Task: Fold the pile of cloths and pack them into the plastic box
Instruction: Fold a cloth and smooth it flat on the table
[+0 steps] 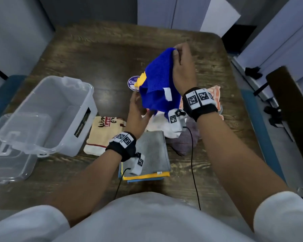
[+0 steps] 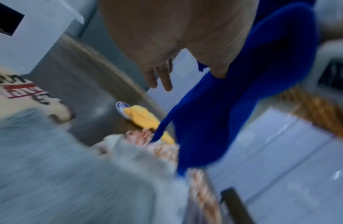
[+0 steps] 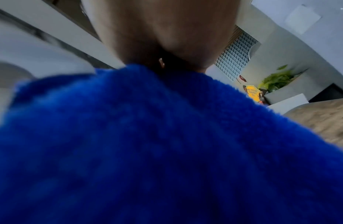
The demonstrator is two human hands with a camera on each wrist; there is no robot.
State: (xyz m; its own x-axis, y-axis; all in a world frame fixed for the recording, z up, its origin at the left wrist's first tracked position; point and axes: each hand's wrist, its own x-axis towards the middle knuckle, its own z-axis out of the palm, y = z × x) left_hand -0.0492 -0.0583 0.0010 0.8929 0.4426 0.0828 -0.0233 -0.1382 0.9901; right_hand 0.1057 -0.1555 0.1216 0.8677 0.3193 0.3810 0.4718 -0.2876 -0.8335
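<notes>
Right hand (image 1: 183, 67) pinches the top corner of the blue cloth (image 1: 157, 79), raised above the counter (image 1: 98, 55). Left hand (image 1: 138, 110) meets its lower edge; grip cannot be determined. Box (image 1: 59, 144) stands open at left. Folded stack (image 1: 152, 151) lies near the front edge.

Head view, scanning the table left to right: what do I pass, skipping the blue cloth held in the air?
clear lid → plastic box → cream printed cloth → folded stack, grey on top → purple-grey cloth → orange cloth
</notes>
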